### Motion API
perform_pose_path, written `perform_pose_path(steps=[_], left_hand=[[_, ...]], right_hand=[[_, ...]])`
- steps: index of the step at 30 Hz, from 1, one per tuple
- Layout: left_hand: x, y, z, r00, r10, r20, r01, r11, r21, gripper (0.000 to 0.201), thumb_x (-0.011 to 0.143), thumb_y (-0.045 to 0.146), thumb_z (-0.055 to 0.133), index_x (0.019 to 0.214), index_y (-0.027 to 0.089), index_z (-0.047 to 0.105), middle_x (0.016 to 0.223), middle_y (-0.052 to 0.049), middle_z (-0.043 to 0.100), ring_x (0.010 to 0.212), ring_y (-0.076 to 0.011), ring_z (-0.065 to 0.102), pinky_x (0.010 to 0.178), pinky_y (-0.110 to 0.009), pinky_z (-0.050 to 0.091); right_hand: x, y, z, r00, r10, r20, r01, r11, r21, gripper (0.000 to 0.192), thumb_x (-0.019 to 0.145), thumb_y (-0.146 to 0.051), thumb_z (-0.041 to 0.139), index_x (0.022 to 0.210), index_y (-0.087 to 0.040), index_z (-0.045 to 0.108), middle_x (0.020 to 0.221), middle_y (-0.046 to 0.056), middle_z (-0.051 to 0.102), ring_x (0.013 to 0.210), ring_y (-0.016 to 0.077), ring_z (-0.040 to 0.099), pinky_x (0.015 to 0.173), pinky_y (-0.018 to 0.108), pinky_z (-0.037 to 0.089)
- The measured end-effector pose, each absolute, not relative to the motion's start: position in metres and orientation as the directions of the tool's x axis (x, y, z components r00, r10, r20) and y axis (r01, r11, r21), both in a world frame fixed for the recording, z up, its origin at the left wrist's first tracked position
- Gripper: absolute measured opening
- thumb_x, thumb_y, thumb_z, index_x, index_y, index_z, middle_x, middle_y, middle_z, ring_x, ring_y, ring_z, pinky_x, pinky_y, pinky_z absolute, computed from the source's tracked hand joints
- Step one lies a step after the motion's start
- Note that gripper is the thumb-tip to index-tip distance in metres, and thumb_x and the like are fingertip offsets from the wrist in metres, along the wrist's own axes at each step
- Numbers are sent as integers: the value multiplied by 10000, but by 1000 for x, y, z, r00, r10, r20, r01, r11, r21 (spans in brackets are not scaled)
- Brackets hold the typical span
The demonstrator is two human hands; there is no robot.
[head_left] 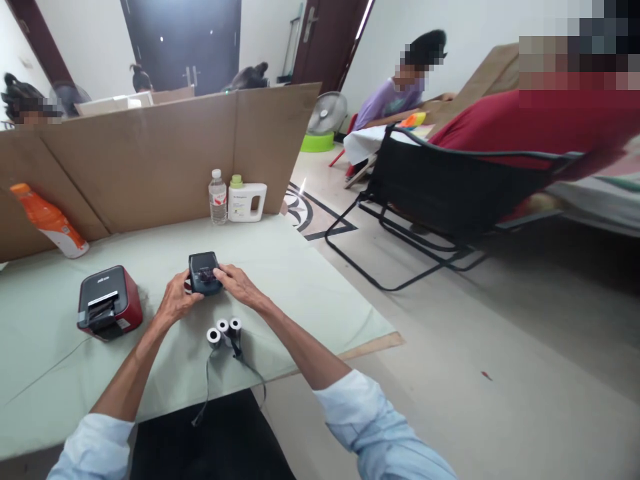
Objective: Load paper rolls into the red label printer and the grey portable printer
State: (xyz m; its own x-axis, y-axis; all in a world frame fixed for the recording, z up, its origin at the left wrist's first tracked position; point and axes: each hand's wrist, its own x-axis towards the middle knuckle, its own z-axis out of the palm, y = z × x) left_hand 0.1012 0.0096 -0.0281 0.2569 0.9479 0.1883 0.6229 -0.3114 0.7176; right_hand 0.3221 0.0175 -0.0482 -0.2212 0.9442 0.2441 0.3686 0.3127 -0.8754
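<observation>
A small black portable printer [204,263] is between my two hands on the pale green tabletop [280,313]. My left hand [179,299] grips its left side and near corner, the thumb along the near edge. My right hand [239,283] is closed at its right side, with fingertips on the top face. Nearer to me stand three white paper rolls [223,326], and a dark cable [240,353] lies beside them. To the left of my left hand sits a larger red and black printer [107,303].
A cardboard screen [165,160] borders the table's far side. Before it stand an orange bottle [50,220], a clear water bottle [218,198] and a white jug [245,202]. A black folding chair [430,187] with a person in red is at the right. Others sit farther back.
</observation>
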Motion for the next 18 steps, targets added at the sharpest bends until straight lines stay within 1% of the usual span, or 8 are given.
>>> perform_pose_path(steps=[3, 6, 8, 10, 12, 14, 16, 18], left_hand=[[69, -9, -29, 219, 964, 151, 638, -259, 725, 657, 689, 263, 773, 1322, 153, 637, 1127, -97, 725, 853, -233, 686, 762, -351, 589], [51, -22, -35, 210, 968, 137, 625, -241, 742, 624, 723, 294, 772, 1314, 146, 639, 1129, -97, 738, 943, -262, 699, 825, -376, 596], [45, -27, -39, 205, 968, 146, 604, -243, 759, 639, 749, 331, 773, 1339, 139, 621, 1156, -113, 735, 982, -272, 706, 853, -390, 598], [41, -30, -43, 189, 968, 165, 603, -248, 758, 669, 772, 370, 774, 1373, 133, 598, 1178, -134, 725, 970, -270, 712, 849, -396, 602], [38, -29, -45, 166, 966, 200, 625, -260, 736, 657, 791, 399, 764, 1371, 138, 600, 1204, -150, 708, 966, -268, 711, 815, -390, 607], [35, -25, -45, 155, 956, 249, 645, -289, 707, 582, 819, 407, 730, 1335, 159, 622, 1260, -152, 678, 1036, -278, 696, 785, -376, 612], [33, -19, -44, 165, 944, 285, 652, -321, 687, 501, 832, 374, 696, 1292, 180, 645, 1330, -146, 642, 1148, -288, 661, 785, -366, 619], [35, -10, -41, 185, 934, 305, 665, -348, 661, 449, 832, 318, 679, 1263, 192, 667, 1372, -139, 619, 1231, -288, 625, 834, -375, 623]], right_hand=[[297, 17, -48, -355, 907, 228, 328, 349, -878, 470, 1003, -563, 397, 833, -180, 610, 867, 42, 630, 850, 195, 595, 778, 306, 507], [282, 17, -54, -413, 893, 178, 284, 312, -907, 457, 1012, -513, 403, 862, -164, 657, 879, 53, 647, 842, 199, 614, 753, 308, 528], [278, 18, -60, -418, 898, 141, 247, 262, -933, 414, 997, -457, 442, 935, -151, 712, 918, 65, 672, 849, 203, 630, 733, 307, 545], [279, 19, -66, -416, 900, 134, 200, 234, -952, 354, 952, -389, 521, 1080, -150, 749, 1016, 82, 699, 873, 204, 646, 741, 313, 560], [282, 20, -71, -410, 901, 141, 160, 223, -962, 412, 885, -338, 616, 1241, -161, 726, 1144, 102, 705, 899, 205, 659, 775, 327, 571], [284, 21, -75, -403, 904, 143, 141, 216, -966, 533, 840, -334, 693, 1344, -162, 677, 1228, 122, 693, 911, 203, 664, 815, 344, 573], [283, 24, -79, -382, 913, 143, 150, 214, -965, 596, 818, -359, 738, 1369, -148, 653, 1239, 132, 686, 890, 191, 662, 840, 354, 571], [279, 27, -82, -345, 924, 164, 177, 235, -956, 610, 810, -370, 753, 1366, -142, 643, 1230, 129, 678, 865, 177, 652, 853, 356, 568]])
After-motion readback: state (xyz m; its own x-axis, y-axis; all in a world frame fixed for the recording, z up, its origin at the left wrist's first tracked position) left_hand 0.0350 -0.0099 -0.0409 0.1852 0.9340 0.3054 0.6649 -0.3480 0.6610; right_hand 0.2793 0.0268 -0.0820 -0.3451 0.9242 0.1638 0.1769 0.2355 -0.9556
